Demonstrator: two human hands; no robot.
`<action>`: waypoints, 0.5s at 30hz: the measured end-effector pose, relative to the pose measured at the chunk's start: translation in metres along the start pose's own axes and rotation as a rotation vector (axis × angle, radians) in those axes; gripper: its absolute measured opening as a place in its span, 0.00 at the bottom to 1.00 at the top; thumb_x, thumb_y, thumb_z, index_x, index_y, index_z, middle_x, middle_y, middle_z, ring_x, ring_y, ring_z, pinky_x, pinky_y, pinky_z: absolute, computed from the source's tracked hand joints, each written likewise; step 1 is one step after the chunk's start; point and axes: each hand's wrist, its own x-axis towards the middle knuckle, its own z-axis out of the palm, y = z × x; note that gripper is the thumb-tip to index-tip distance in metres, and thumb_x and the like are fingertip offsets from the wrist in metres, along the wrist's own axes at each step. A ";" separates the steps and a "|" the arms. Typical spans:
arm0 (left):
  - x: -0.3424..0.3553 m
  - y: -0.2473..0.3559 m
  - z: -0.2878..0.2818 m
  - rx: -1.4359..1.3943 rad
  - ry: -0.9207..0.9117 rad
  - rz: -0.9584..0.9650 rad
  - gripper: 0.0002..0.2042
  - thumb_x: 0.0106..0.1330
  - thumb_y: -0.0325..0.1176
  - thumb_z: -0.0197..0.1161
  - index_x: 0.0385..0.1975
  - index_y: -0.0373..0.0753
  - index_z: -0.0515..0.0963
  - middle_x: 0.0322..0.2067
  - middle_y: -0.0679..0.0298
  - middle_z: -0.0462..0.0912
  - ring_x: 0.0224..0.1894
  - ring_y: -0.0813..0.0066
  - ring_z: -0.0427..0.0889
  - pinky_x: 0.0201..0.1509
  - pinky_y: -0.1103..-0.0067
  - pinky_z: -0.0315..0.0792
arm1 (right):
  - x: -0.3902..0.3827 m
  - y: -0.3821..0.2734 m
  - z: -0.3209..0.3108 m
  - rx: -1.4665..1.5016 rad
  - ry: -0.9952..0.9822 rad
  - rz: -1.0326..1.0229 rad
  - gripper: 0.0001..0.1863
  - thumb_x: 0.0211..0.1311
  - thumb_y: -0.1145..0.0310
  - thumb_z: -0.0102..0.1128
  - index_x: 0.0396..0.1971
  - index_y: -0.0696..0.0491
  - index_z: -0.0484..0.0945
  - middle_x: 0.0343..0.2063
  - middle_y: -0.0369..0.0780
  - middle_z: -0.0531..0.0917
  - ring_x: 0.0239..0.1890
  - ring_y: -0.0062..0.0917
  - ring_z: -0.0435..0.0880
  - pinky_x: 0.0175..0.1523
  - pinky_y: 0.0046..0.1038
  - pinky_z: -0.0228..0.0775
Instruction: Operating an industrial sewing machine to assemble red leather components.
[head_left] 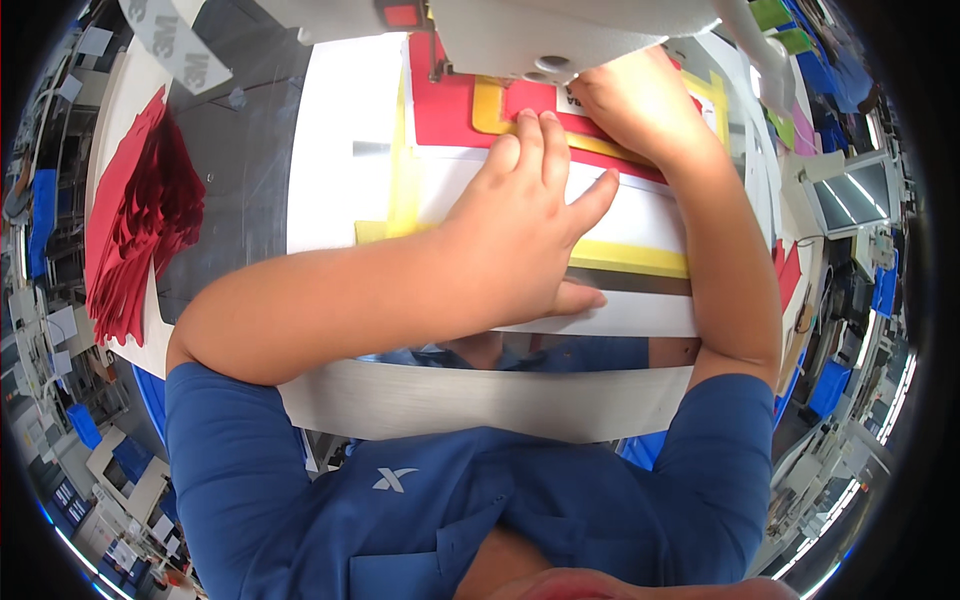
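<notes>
We had our left hand [525,215] palm down with its fingers spread, three fingertips resting at a yellow frame [487,108] and the thumb held well apart, over a white board [330,190]. Our right hand [640,105] was curled at the far end of that frame, close beside the white machine head [500,40]; its fingertips were partly hidden, so we could not tell whether they pinched anything. The red sheet [438,108] lay on the white board, partly beneath the machine head, with the yellow frame on top of it. A yellow strip [640,258] crossed the board nearer our body. To our left, a pile of red pieces [140,225] sat on the tabletop [450,395], well apart from both hands.
</notes>
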 end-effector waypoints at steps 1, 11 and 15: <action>-0.002 0.002 -0.001 0.003 -0.017 0.002 0.49 0.63 0.70 0.66 0.78 0.41 0.66 0.70 0.19 0.61 0.75 0.23 0.61 0.77 0.49 0.58 | 0.000 -0.003 0.000 -0.004 -0.003 0.007 0.11 0.58 0.76 0.60 0.40 0.56 0.85 0.38 0.50 0.87 0.44 0.50 0.85 0.52 0.48 0.77; -0.020 0.020 -0.013 0.056 -0.124 0.063 0.48 0.63 0.69 0.67 0.77 0.43 0.66 0.67 0.18 0.64 0.72 0.23 0.64 0.76 0.50 0.60 | -0.027 -0.020 0.002 -0.063 0.028 -0.024 0.20 0.61 0.69 0.64 0.54 0.38 0.88 0.55 0.29 0.83 0.59 0.29 0.79 0.63 0.39 0.70; -0.027 0.024 -0.017 0.083 -0.137 0.086 0.48 0.63 0.70 0.67 0.77 0.44 0.67 0.67 0.18 0.65 0.71 0.24 0.66 0.75 0.50 0.61 | -0.032 -0.031 -0.005 -0.046 -0.022 -0.014 0.22 0.62 0.68 0.64 0.57 0.36 0.88 0.61 0.30 0.82 0.63 0.29 0.78 0.65 0.39 0.69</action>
